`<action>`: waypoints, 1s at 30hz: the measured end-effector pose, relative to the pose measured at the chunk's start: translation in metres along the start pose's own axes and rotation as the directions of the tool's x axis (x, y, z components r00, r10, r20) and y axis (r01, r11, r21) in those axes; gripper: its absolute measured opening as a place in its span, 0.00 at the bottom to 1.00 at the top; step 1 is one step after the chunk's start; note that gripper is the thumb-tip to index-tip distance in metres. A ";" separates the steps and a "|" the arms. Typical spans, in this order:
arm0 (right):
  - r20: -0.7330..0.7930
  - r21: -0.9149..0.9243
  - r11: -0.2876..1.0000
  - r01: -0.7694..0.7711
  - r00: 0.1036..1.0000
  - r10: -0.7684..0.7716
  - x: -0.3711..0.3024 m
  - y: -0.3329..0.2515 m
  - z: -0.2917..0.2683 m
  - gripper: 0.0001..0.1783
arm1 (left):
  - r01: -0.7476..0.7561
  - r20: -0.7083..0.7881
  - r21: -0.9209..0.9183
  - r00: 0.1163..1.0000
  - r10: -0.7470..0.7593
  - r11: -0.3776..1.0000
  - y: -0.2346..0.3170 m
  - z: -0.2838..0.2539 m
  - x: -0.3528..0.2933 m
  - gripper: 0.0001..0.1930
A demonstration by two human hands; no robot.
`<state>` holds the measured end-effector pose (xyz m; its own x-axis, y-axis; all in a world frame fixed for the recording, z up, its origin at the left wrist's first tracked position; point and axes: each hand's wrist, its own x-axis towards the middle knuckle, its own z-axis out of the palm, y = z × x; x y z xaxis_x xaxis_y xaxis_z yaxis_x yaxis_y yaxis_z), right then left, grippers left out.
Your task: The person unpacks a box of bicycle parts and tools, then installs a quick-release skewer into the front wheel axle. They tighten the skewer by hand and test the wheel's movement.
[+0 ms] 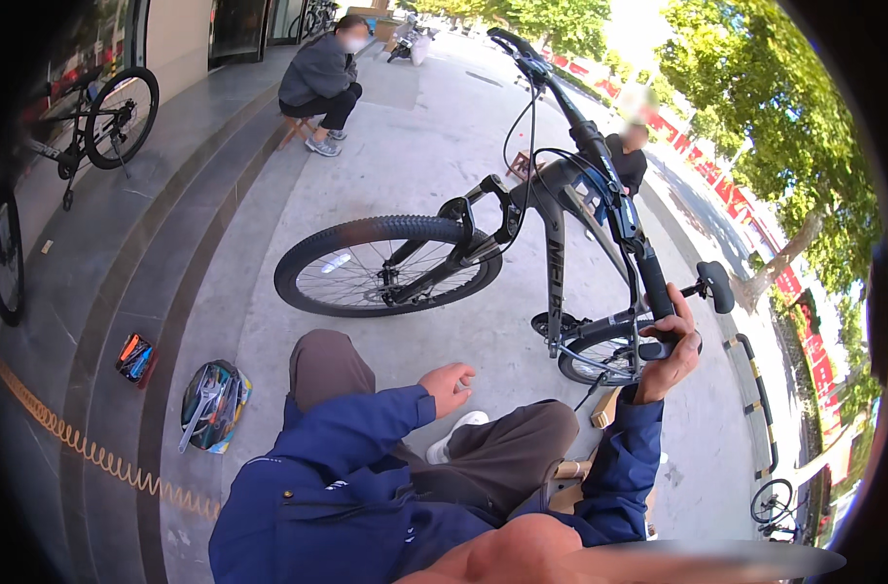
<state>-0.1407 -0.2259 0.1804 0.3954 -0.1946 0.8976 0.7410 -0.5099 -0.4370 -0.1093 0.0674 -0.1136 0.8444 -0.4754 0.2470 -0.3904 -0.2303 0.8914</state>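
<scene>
A dark grey mountain bike (pixel 556 229) stands before me, its front wheel (pixel 390 265) turned out to the left. Its handlebar runs from far to near, and my right hand (pixel 672 350) is wrapped round the black handlebar grip (pixel 653 282) at the near end. The thumb is beside a small black lever under the bar. My left hand (pixel 449 387) hovers over my lap between my knees, fingers loosely bent and somewhat apart, touching nothing. The saddle (pixel 715 286) and the rear wheel (pixel 604 352) show beyond my right hand.
Left on the stone steps lie a tool bag (pixel 215 407) with a wrench, a small box of tools (pixel 135 360) and a coiled orange hose (pixel 93 453). Other bikes (pixel 121 119) stand at far left. One person (pixel 317 83) sits ahead; another person (pixel 627 161) is behind the bike.
</scene>
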 end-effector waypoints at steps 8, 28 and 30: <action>0.007 0.032 0.998 -0.062 0.998 0.062 -0.008 0.010 -0.025 0.34 | -0.047 -0.031 0.037 0.998 0.048 0.998 0.034 -0.012 0.003 0.19; 0.560 -0.038 0.780 -0.625 0.633 0.535 -0.104 0.150 0.158 0.15 | -0.095 0.008 0.105 0.995 0.095 0.990 -0.003 -0.105 0.108 0.11; 0.658 0.089 0.832 -0.547 0.660 0.364 -0.102 0.142 0.180 0.14 | 0.003 0.038 0.177 0.999 -0.010 0.984 -0.015 -0.094 0.103 0.13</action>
<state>0.0222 -0.1277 0.0165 0.8873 0.2372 0.3955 0.4484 -0.2432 -0.8601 0.0183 0.1019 -0.0652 0.8338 -0.5051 0.2230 -0.4461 -0.3783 0.8111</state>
